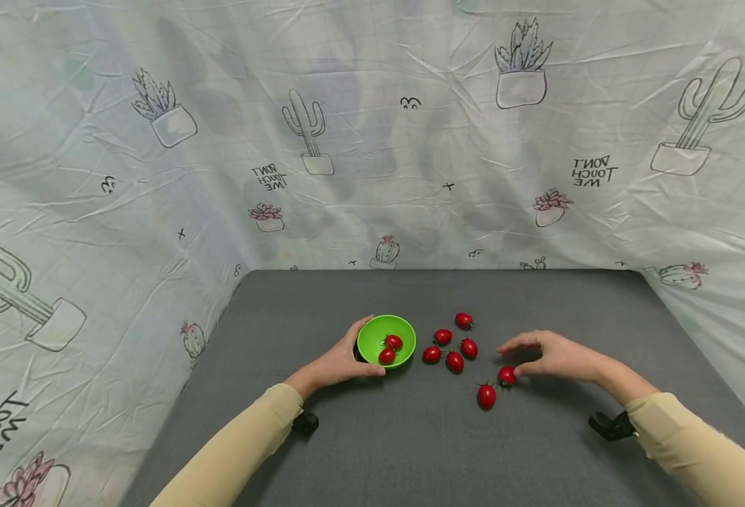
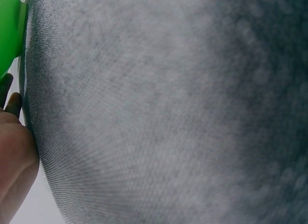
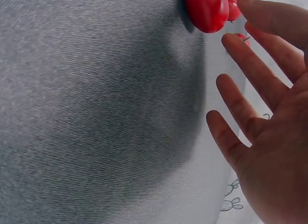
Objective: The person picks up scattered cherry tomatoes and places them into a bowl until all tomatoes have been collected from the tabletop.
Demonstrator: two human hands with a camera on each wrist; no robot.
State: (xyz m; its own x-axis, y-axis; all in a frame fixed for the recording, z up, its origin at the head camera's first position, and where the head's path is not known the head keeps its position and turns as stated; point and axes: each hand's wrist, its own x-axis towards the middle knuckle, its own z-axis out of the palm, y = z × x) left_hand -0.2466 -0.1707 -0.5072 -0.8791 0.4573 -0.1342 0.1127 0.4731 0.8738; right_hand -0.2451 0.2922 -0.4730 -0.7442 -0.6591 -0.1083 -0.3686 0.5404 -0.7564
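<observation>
1. On the grey surface (image 1: pixel 410 436) sits a green bowl (image 1: pixel 372 336) with two tomatoes inside; the left hand (image 1: pixel 337 362) curls round its near side and holds it.
2. Right of the bowl lie seven more red tomatoes, loose — five in a bunch and two nearer the person.
3. Over one tomato (image 1: pixel 507 375) hangs the right hand (image 1: pixel 553 355), its grip spread, fingers (image 3: pixel 250 70) straight and holding nothing; the tomato lies just under the thumb.
4. That tomato looks small, light, smooth and round, so it may roll or slip.
5. It is likely soft — pinch it gently on its two sides with thumb and fingertip.
</observation>
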